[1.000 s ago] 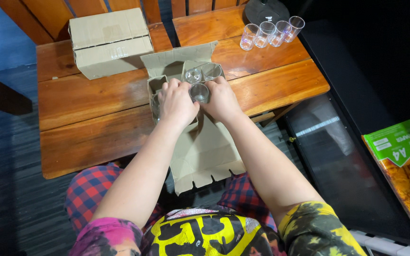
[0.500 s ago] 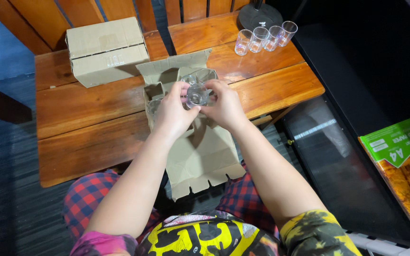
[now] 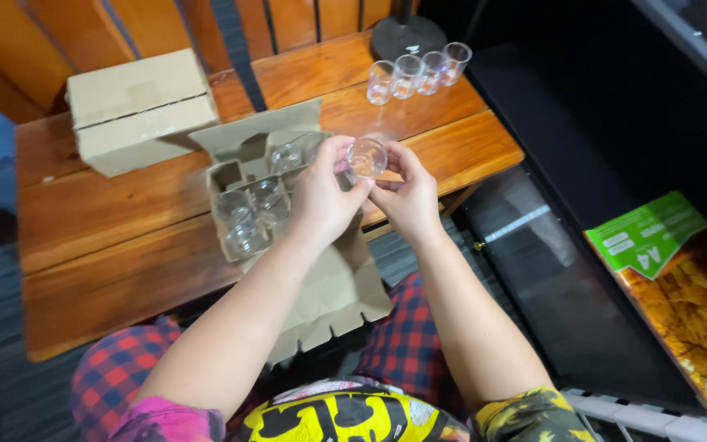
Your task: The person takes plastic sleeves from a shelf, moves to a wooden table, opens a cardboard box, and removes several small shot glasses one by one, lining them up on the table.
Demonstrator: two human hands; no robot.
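Holding a small clear glass (image 3: 367, 157) between them, both hands sat at the centre of the frame, raised above the near edge of the wooden worktop (image 3: 108, 221). Left hand (image 3: 325, 196): fingers curled, fingertips and thumb closed on the left side of the glass. Right hand (image 3: 409, 192): fingers likewise closed, pinching the glass from the right and below. The glass was tipped so that its round end faced the camera; whether this was mouth or base could not be told.

Just left of the hands lay an opened cardboard carton (image 3: 255, 192) with divider cells. Several more clear glasses (image 3: 247, 221) stood in the cells, left of centre. A long flap of the carton (image 3: 329, 303) hung off the worktop edge toward the person's lap, lower centre.

Upper left of the frame: a closed cardboard box (image 3: 141, 110) rested on the worktop, just beside the carton's rear flap. Upper centre-right: a row of four clear glasses (image 3: 417, 72) stood upright, touching or nearly so, beside a dark round base (image 3: 407, 37). Right edge of the frame: a green and orange paper package (image 3: 681, 286) lay on a dark surface, well apart from the hands.
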